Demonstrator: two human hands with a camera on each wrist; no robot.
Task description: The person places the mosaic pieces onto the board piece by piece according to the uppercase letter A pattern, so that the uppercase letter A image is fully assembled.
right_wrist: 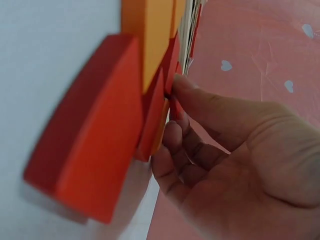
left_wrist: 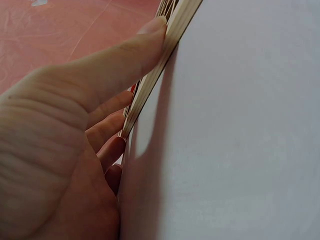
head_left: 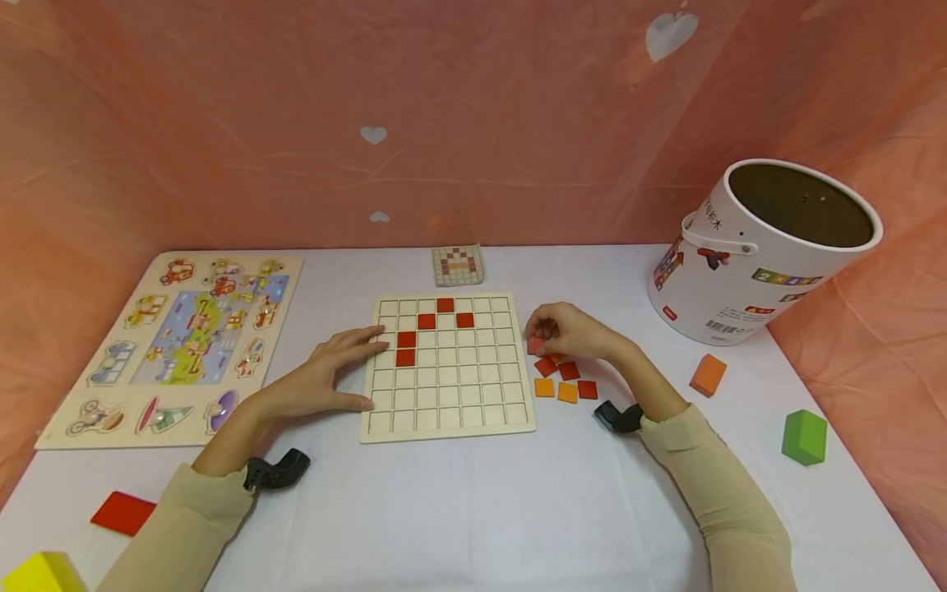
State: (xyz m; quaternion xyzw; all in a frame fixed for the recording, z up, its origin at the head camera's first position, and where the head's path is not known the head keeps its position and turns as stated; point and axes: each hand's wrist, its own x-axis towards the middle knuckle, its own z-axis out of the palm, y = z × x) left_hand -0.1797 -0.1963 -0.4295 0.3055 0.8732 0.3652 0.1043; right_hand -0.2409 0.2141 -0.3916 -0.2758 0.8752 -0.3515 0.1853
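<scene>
A pale wooden grid board [head_left: 451, 386] lies mid-table with several red square tiles [head_left: 406, 339] set in its upper cells. My left hand [head_left: 325, 374] rests along the board's left side, fingers and thumb extended and touching its edge; in the left wrist view the thumb presses the board's rim [left_wrist: 167, 55]. Just off the board's right edge, my right hand [head_left: 565, 330] pinches a red tile [head_left: 534, 345] between thumb and curled fingers, at a small pile of loose tiles. Red tiles [head_left: 588, 390] and orange tiles [head_left: 544, 387] lie below that hand.
A small pattern card [head_left: 458, 265] lies behind the board. To the left is a picture puzzle board [head_left: 200, 337]. A white bucket [head_left: 732, 271] stands back right, near an orange block [head_left: 708, 375] and a green block [head_left: 804, 437]. A red piece [head_left: 124, 513] and yellow block [head_left: 44, 573] lie front left.
</scene>
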